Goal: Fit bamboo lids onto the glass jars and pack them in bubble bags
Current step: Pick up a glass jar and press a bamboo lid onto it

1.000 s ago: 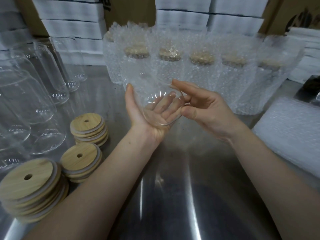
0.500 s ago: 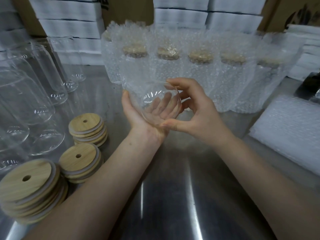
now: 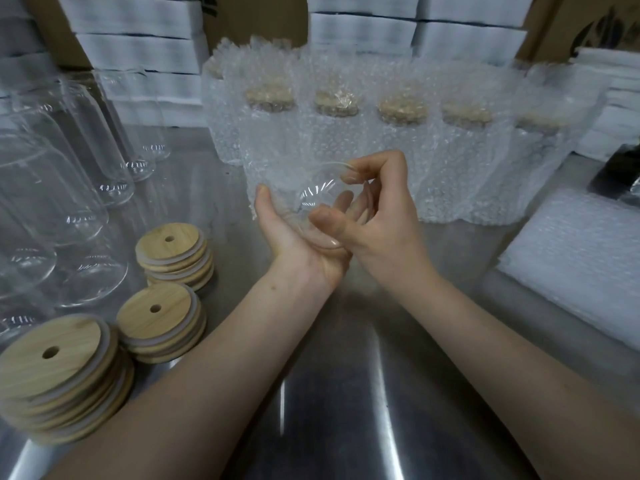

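Closing in since a second ago, the right hand (image 3: 377, 216) now curls over the glass jar (image 3: 311, 206) that the left hand (image 3: 298, 237) cradles above the steel desk (image 3: 346, 393); earlier its fingers were stretched out flat beside the glass. The jar lies on its side in the upturned left palm, base toward the camera and its far end hidden against the wrapped row behind, so whether it already sits in a bag cannot be told. The left grip is a loose cup, thumb up along the jar's left wall, fingers under it. The right grip is pinching the jar's rim edge, thumb low at the near side, index finger hooked over the top. No lid is on this jar as far as the view shows, so the step in hand looks like readying it for a lid. The next move likely calls for a reach to the bamboo lids (image 3: 173, 254) stacked at the left, then a bag from the bubble bag pile (image 3: 571, 265) at right. Packed jars in bubble bags (image 3: 398, 140) stand behind; bare empty jars (image 3: 69, 174) wait at left.
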{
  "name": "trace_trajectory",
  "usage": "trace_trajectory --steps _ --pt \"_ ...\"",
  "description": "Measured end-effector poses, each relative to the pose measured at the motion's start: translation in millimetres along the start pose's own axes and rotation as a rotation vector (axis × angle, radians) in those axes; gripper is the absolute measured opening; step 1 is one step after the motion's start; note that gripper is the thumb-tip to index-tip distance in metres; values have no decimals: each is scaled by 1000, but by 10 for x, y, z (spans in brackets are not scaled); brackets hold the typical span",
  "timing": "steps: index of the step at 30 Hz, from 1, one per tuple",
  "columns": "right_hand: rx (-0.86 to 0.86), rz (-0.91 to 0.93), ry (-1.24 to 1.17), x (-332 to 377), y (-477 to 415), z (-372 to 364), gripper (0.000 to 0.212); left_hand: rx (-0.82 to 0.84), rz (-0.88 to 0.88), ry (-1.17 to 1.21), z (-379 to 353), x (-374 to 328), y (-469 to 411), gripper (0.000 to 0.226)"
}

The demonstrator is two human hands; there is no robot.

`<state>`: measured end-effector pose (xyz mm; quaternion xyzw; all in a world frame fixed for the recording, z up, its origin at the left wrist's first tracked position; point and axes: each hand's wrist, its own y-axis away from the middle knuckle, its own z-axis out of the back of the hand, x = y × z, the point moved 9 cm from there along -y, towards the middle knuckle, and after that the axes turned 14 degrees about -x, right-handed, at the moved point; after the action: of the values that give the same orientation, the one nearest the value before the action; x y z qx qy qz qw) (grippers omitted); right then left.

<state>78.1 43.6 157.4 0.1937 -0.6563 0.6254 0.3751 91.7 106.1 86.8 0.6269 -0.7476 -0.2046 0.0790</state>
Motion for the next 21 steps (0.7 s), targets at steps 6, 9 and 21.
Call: trace_trajectory --steps 6,9,21 --pt "-41 13 -36 22 -25 35 39 -6 -67 -47 20 -59 -63 79" --pt "-74 51 -51 57 -38 68 22 -23 -106 -80 24 -76 -70 80" --pt "-59 226 -42 137 -66 107 19 -25 -85 -82 14 -78 -20 87"
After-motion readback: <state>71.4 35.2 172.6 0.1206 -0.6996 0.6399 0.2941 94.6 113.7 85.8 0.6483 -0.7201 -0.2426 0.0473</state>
